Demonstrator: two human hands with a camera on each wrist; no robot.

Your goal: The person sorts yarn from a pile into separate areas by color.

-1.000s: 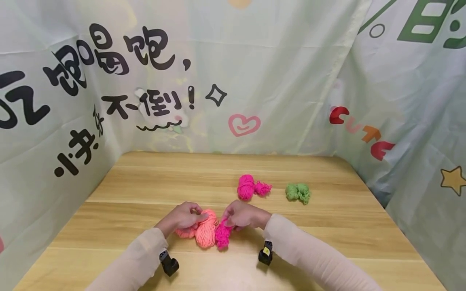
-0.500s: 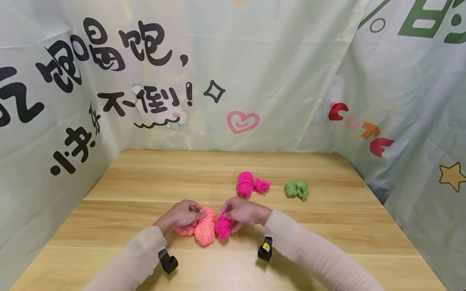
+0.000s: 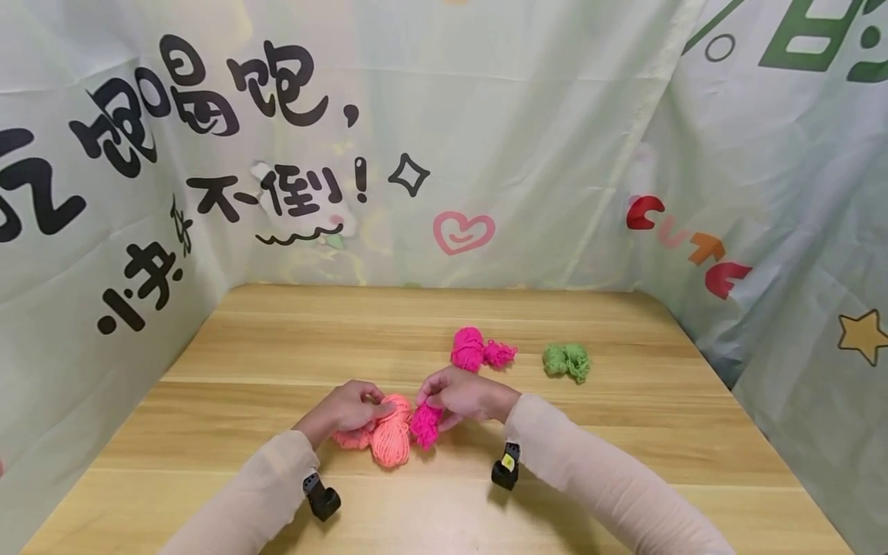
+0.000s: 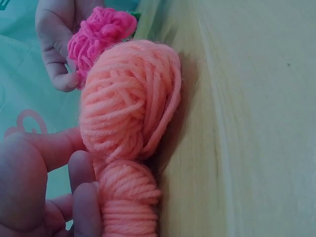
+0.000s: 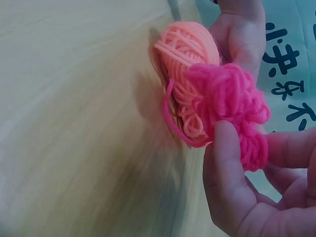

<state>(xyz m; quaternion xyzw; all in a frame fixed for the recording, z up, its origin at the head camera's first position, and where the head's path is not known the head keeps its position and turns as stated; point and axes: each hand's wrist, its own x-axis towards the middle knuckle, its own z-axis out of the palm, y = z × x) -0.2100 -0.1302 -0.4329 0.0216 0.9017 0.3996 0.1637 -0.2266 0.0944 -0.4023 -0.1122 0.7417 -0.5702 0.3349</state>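
Observation:
Two lobes of coral yarn lie near the table's middle, the larger coral yarn ball beside a smaller coral yarn bundle. My left hand grips the coral yarn from behind, thumb and fingers at the junction of the two lobes. Just to the right, my right hand pinches a small magenta yarn bundle between thumb and fingers. A loose magenta strand hangs from it beside the coral ball. In the head view the magenta bundle sits close against the coral ball's right side.
Farther back on the wooden table lie a magenta yarn ball with a small tuft and a green yarn bundle. Printed curtains enclose the table at the back and sides. A black wrist camera hangs below the left sleeve.
My right hand has risen slightly away from me, lifting the small magenta bundle with it. The left hand keeps its grip on the coral yarn. The head view has shifted a little.

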